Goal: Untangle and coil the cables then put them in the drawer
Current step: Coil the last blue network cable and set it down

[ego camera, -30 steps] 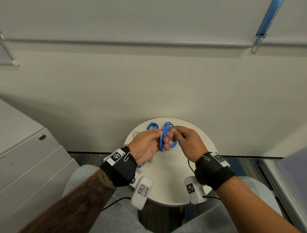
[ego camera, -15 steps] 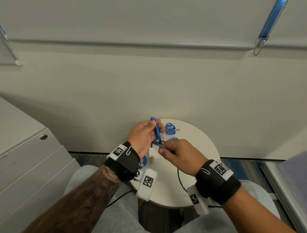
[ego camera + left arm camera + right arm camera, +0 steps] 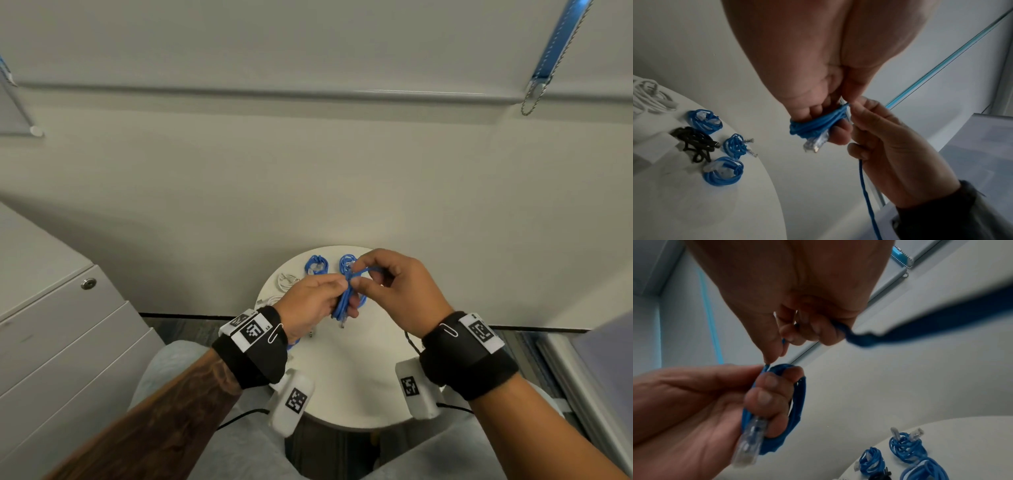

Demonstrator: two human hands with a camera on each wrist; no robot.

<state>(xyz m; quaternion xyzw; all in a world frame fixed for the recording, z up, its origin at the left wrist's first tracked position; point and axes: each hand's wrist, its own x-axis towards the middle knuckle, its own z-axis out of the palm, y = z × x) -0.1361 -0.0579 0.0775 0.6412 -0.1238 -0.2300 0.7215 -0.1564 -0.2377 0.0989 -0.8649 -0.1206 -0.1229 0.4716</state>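
Observation:
My left hand (image 3: pixel 318 301) grips a small coil of blue network cable (image 3: pixel 346 303) above the round white table (image 3: pixel 342 383); its clear plug (image 3: pixel 816 143) sticks out below the fingers. My right hand (image 3: pixel 394 291) pinches the loose strand of the same cable (image 3: pixel 368 270) just above the coil, and the tail (image 3: pixel 867 194) hangs down past the right wrist. In the right wrist view the left hand's fingers (image 3: pixel 764 395) curl round the coil (image 3: pixel 797 402). Coiled blue cables (image 3: pixel 705 121) (image 3: pixel 735 146) (image 3: pixel 723 171) lie on the table.
A black cable bundle (image 3: pixel 694 142) and white cables (image 3: pixel 651 99) lie beside the blue coils at the table's far side. A grey drawer cabinet (image 3: pixel 61 335) with shut drawers stands to the left. A wall rises directly behind the table.
My right hand has risen from below the coil to above it, carrying the loose strand up and over. The left hand has kept hold of the coil, a little lower.

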